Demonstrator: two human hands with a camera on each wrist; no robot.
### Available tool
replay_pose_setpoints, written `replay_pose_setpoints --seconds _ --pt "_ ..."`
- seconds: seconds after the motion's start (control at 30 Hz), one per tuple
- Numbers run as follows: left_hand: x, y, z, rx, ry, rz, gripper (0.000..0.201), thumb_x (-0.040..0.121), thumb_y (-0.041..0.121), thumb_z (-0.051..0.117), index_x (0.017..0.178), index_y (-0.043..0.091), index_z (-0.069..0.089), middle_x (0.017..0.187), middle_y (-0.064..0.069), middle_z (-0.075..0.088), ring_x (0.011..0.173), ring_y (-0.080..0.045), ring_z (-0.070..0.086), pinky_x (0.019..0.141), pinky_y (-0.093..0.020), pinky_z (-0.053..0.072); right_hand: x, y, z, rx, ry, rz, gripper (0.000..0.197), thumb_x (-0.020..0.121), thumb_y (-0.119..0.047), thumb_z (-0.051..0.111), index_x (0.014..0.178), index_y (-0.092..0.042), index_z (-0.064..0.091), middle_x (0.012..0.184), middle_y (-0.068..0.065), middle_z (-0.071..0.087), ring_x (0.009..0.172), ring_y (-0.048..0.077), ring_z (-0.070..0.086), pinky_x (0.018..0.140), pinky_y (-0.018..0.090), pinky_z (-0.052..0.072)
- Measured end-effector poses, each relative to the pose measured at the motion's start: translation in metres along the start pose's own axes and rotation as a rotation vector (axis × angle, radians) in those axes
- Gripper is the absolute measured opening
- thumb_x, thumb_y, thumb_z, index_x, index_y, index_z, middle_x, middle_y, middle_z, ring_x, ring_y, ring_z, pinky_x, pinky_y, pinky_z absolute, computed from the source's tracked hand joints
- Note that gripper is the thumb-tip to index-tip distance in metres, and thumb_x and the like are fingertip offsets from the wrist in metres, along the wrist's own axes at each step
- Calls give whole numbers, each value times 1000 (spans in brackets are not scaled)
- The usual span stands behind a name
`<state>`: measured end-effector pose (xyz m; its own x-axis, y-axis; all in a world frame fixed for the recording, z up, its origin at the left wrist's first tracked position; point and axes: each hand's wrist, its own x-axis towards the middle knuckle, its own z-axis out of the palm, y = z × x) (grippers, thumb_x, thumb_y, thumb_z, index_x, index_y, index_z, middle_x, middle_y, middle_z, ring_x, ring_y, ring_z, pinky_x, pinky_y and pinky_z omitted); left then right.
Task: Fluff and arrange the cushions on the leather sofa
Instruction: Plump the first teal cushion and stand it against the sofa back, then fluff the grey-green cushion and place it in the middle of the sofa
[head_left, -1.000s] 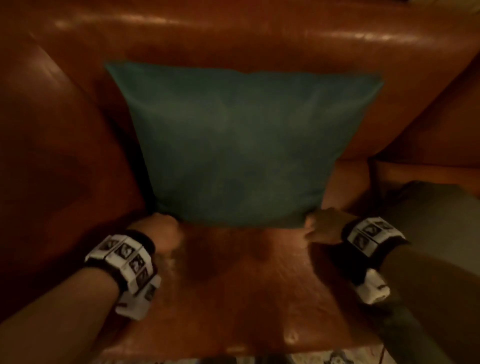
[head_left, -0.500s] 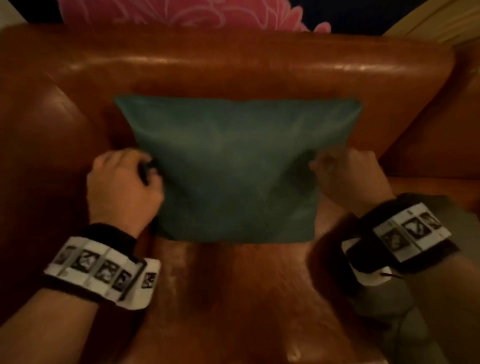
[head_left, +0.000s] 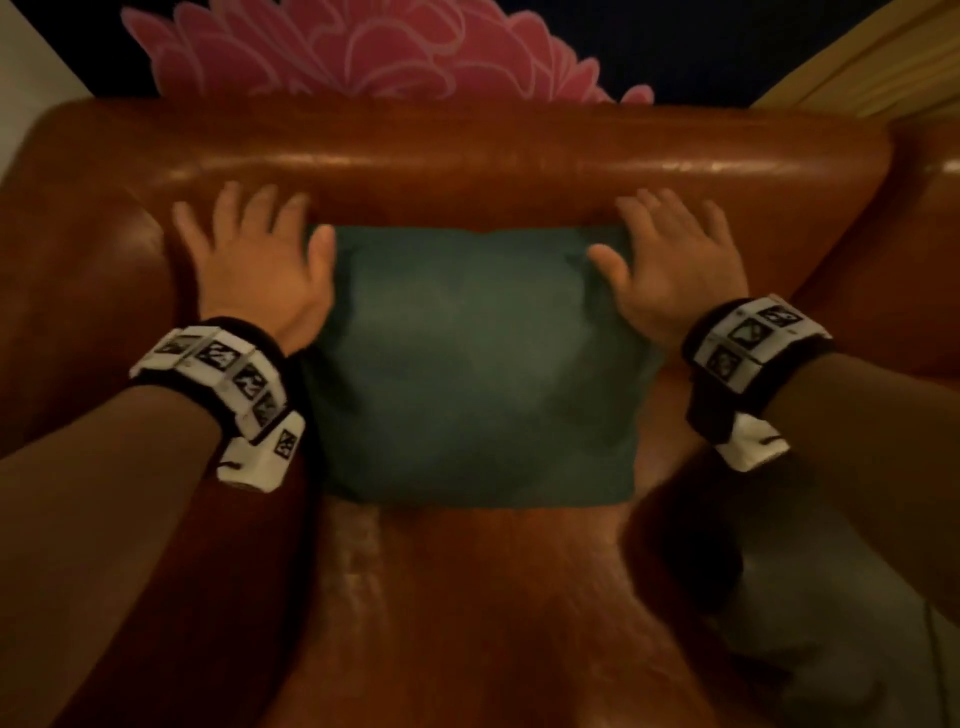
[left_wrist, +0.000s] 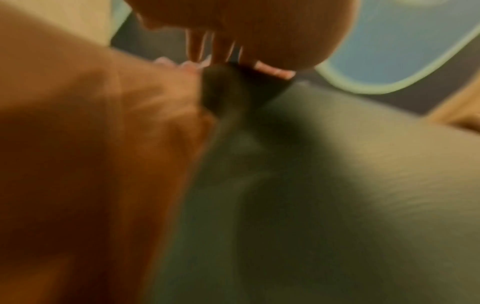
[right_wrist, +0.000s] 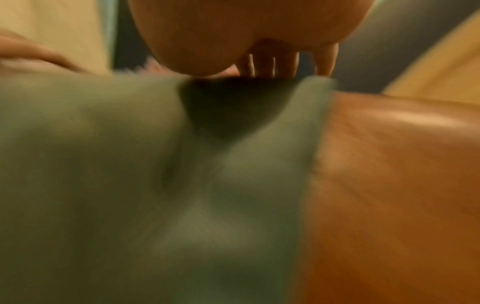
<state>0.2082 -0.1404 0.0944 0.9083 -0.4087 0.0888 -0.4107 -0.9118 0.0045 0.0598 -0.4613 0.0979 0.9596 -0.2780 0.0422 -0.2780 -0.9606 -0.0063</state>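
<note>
A dark green cushion (head_left: 475, 364) stands on the seat of the brown leather sofa (head_left: 467, 161), leaning on its backrest. My left hand (head_left: 254, 254) lies flat with spread fingers over the cushion's upper left corner and the leather beside it. My right hand (head_left: 670, 254) lies flat, fingers straight, on the upper right corner. Both wrist views are blurred: the left shows green fabric (left_wrist: 311, 195) beside leather, the right shows the cushion's edge (right_wrist: 130, 164) against the sofa (right_wrist: 389, 185).
The sofa's left armrest (head_left: 67, 322) and right armrest (head_left: 893, 291) flank the seat. A pink flower pattern (head_left: 363, 47) on a dark ground shows behind the backrest. My grey trouser leg (head_left: 831, 649) is at the lower right, by the seat's front.
Both hands have risen from the cushion's lower corners past its sides to its top corners, and their fingers have straightened from curled to flat. The cushion now looks squatter.
</note>
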Motion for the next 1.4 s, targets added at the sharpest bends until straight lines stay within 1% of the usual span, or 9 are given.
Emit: replay_pose_setpoints --seconds 0.17,0.4,0.57,0.77,0.93,1.07,1.2,1.3,1.4 --pt "-7 79 8 -3 -114 498 63 94 51 14 146 24 35 149 -7 41 139 -27 34 117 -54 13 2 -82 10 -27 -119 -302 74 95 -63 18 149 -16 37 155 9 40 144 27 34 117 56 19" --pt "0 -44 27 -38 -55 -46 61 95 58 17 134 22 48 138 -13 52 128 -36 44 109 -62 24 -11 43 5 -17 -90 29 72 95 -68 20 144 -20 41 151 8 45 140 27 39 115 53 23" --pt "-77 -48 17 -448 135 -257 48 96 42 36 122 8 57 119 -24 59 112 -41 53 100 -48 41 -69 68 -3 403 153 345 54 98 -43 47 137 -7 47 134 19 58 121 38 54 102 44 40" --pt "-226 52 56 -691 -549 -229 24 88 13 64 74 32 62 80 -4 73 76 -25 68 71 -29 49 -220 31 56 473 -610 369 23 89 -21 53 99 -14 73 103 11 74 99 29 70 90 35 52" --pt "-291 109 96 -799 -979 -198 16 93 21 60 81 29 67 75 7 68 67 -9 61 76 -34 54 -299 -6 88 558 -1063 303 34 95 -35 45 118 -21 66 130 2 60 117 13 55 104 27 37" --pt "-323 172 88 -784 -1111 -166 13 95 31 56 86 29 65 83 5 69 78 -13 64 79 -34 54 -366 9 94 613 -1162 358 23 97 -23 54 103 -44 61 145 1 52 134 18 46 113 27 31" --pt "-342 237 87 -736 -1170 -181 13 96 30 54 91 24 64 84 1 69 76 -17 64 70 -31 49 -405 54 81 745 -1075 433 29 97 -15 49 115 -30 67 132 -5 60 120 11 54 89 10 32" --pt "-360 286 94 -681 -1184 -180 14 96 29 54 87 22 64 80 -1 68 70 -17 61 68 -32 49 -427 101 70 812 -992 455 31 94 -20 54 78 -46 60 108 -14 66 113 12 62 86 11 37" --pt "-381 331 99 -616 -1229 -223 19 96 26 54 78 21 59 76 -1 64 64 -15 53 69 -32 46 -443 157 52 893 -943 443 22 93 -28 59 77 -44 57 100 -10 71 105 13 66 87 17 45"
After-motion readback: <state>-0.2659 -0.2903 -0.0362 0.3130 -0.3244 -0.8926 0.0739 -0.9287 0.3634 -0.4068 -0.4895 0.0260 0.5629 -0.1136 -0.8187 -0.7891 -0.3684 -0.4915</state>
